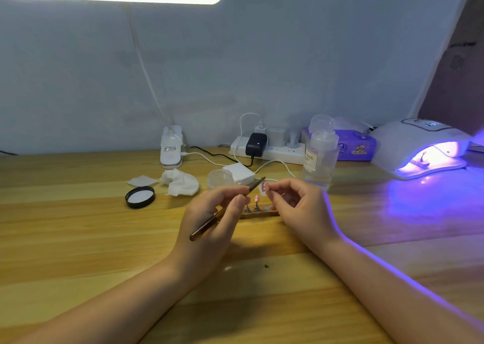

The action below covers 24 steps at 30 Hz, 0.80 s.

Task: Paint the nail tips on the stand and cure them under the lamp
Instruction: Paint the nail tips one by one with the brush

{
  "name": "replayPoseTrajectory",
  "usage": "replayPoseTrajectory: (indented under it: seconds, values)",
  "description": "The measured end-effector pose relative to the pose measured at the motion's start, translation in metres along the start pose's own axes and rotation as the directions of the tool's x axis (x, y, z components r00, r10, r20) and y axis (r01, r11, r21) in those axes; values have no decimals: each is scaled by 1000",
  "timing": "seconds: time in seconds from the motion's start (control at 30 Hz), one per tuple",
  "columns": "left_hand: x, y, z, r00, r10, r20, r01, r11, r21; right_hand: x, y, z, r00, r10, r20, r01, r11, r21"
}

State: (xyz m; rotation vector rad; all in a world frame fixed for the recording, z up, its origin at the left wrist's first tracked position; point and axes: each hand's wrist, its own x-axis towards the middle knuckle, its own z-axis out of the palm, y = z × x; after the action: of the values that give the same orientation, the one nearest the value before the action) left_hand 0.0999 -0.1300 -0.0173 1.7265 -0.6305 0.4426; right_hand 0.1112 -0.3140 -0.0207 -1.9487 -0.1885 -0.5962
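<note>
Left hand [217, 213] gripping brush [225, 210], tip raised toward nail tip [264, 186] pinched in right hand [293, 202]. Stand [258, 213] on tabletop [78, 239] between the hands — one pink tip mounted. Lamp [419, 147] far right, lit violet.

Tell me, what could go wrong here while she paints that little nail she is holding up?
The right hand pinches the nail tip off the stand, so wet polish could smear on a finger, or the tip could slip. The left hand works the brush just above a painted tip on the stand, which it might nudge. The lamp is already lit with something inside; it may be over-curing.
</note>
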Motion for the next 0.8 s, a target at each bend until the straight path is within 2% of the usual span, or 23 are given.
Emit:
replayPoseTrajectory:
  seconds: [0.27,0.63,0.8]
  values:
    - [-2,1,-2,1000,17,8,-17,1000,-11,1,-1,-2,1000,17,11,-17,1000,-3]
    - [0,-3,0,996,86,-14,-83,989,122,2,2,-2,1000,15,0,-15,997,-79]
    - [-2,-2,-1,997,75,-23,-73,994,84,3,4,-1,1000,17,-17,-18,997,-78]
